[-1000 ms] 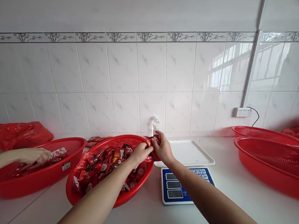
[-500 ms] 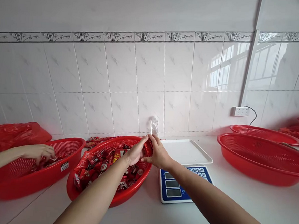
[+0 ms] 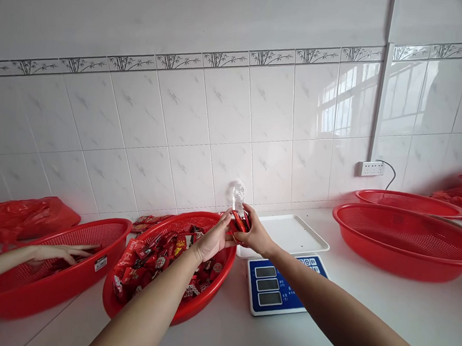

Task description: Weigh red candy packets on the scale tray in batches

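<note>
My left hand (image 3: 213,241) and my right hand (image 3: 255,233) meet above the right rim of a red basket (image 3: 110,291). Between them they grip several red packets (image 3: 239,221), partly hidden by the fingers. Many small red wrapped packets (image 3: 158,262) lie in the basket, one of them yellow (image 3: 180,245). Just right of the basket stands a scale with a white tray (image 3: 290,231) and a blue panel (image 3: 274,285); my right forearm passes over the panel. Behind my hands a clear plastic bottle (image 3: 238,191) is near the wall.
At the left, another person's hand (image 3: 59,254) reaches into a second red basket (image 3: 63,293). Red plastic bags (image 3: 28,215) lie behind it. Two more red baskets (image 3: 398,261) are at the right, below a wall socket (image 3: 371,168). Flat red packets (image 3: 149,222) lie behind the middle basket.
My hands have shifted slightly right, and more of the red packets now shows between them. The other person's hand has spread its fingers inside the left basket. The view has tilted slightly.
</note>
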